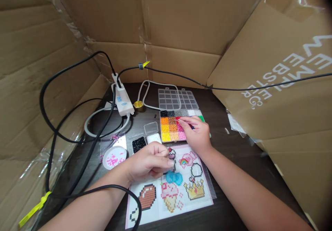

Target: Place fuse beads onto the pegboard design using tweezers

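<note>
My right hand (197, 134) pinches thin pinkish tweezers (188, 121) whose tips reach over the red cell of the sectioned bead box (166, 141). The box holds small beads sorted by colour. My left hand (151, 160) is closed, fingers curled in, above the pattern sheet (151, 215); whatever it may hold is hidden. Pixel pictures of an ice cream cone (170, 196), a crown (195, 190) and a brown shape show on the sheet. A blue bow-shaped bead piece (174, 178) lies by my left hand.
A white dish (105, 162) of pink beads stands at left, near small boxes of black beads (139, 143) and white beads (154, 138). Black cables (43, 92) loop from a power strip (123, 101) across my left forearm. Cardboard walls (181, 61) surround the dark table.
</note>
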Motion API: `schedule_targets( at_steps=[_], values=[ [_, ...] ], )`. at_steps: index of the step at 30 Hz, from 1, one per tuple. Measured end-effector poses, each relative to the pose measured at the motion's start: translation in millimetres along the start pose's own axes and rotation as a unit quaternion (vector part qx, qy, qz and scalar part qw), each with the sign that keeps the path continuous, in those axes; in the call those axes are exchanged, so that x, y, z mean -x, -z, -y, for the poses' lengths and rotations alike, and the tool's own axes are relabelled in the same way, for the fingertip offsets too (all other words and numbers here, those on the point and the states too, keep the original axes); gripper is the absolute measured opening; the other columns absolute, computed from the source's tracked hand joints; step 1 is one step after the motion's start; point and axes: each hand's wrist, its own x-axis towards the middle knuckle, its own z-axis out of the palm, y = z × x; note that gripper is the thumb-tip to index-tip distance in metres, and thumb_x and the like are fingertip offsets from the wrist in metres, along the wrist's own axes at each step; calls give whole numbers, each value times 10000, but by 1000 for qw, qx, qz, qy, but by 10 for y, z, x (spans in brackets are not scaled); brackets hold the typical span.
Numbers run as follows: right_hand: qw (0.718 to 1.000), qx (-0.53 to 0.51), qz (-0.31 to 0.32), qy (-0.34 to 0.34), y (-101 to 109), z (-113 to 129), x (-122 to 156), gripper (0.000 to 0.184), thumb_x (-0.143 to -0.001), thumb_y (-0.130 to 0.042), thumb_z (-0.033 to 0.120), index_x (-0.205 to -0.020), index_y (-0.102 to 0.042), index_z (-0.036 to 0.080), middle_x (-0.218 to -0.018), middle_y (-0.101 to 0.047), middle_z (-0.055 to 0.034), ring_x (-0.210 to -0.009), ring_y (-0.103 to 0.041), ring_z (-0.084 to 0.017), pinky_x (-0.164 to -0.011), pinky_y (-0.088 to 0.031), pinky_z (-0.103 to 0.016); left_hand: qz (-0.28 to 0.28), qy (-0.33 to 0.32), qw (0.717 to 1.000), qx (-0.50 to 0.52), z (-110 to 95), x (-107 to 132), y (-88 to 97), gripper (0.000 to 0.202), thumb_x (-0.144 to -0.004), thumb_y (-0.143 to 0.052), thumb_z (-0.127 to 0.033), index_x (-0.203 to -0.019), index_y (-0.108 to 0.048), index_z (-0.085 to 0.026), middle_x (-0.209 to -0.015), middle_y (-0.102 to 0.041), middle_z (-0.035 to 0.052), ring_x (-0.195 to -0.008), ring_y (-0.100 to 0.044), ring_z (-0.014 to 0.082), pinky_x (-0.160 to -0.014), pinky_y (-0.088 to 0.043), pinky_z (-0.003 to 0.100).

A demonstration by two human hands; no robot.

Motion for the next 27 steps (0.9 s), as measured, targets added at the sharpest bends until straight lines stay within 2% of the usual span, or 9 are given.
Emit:
schedule_targets(
  at_steps=[19, 27],
  values=[
    [999, 5, 6, -37, -39, -37, -8, 106, -828, -717, 278, -836, -807, 224, -799, -754, -50, -747, -700, -187, -742, -581, -347, -3, -3, 1000, -10, 13, 9, -13, 683, -705, -860, -311, -550, -205, -194, -435, -236, -121, -373, -203, 7, -366, -173, 162],
    [999, -9, -3, -40, -42, -51, -12, 98, -815, -724, 276, -816, -808, 225, -798, -768, -53, -759, -715, -197, -750, -590, -356, -2, -3, 1000, -13, 8, 3, -12, 653, -714, -826, -270, -531, -204, -198, -423, -249, -111, -362, -225, 17, -360, -169, 173]
  ],
)
